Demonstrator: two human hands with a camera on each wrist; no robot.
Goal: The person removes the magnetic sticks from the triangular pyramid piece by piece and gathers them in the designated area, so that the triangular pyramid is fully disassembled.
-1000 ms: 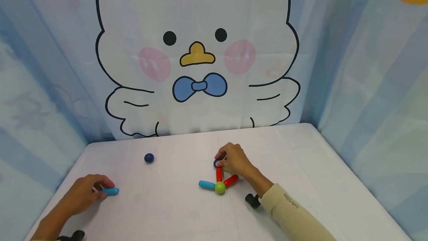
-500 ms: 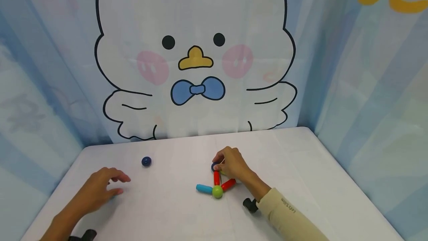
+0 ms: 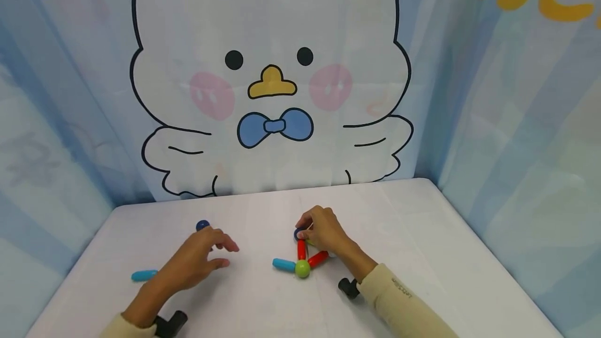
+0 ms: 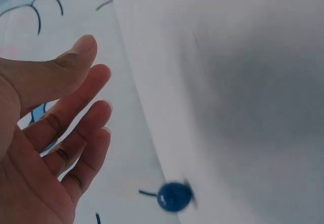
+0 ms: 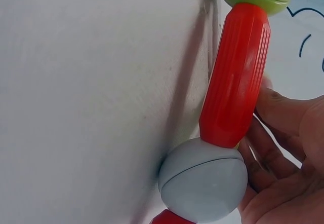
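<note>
My left hand [image 3: 197,257] hovers over the table with thumb and fingers apart and nothing between them; the left wrist view shows its bare palm. Just behind it, a loose dark blue ball [image 3: 203,225] is partly covered by the hand. A light blue rod [image 3: 144,275] lies left of the wrist. My right hand [image 3: 324,229] pinches a dark blue ball [image 3: 298,233] at the back of a ball-and-rod toy frame. That frame includes a green ball [image 3: 302,268], a light blue rod [image 3: 284,264], red rods [image 3: 319,259] and a grey-white ball [image 5: 205,181]. My right hand hides part of it.
A white-covered table [image 3: 253,306] holds the pieces. Behind it hangs a curtain [image 3: 277,166] with a cartoon bird, and blue-white drapes [image 3: 526,181] stand at the sides. Black camera mounts [image 3: 348,288] sit at both wrists.
My left hand has let go of the light blue rod, left it on the table, and moved right to near the loose ball. My right hand keeps its pinch on the dark blue ball.
</note>
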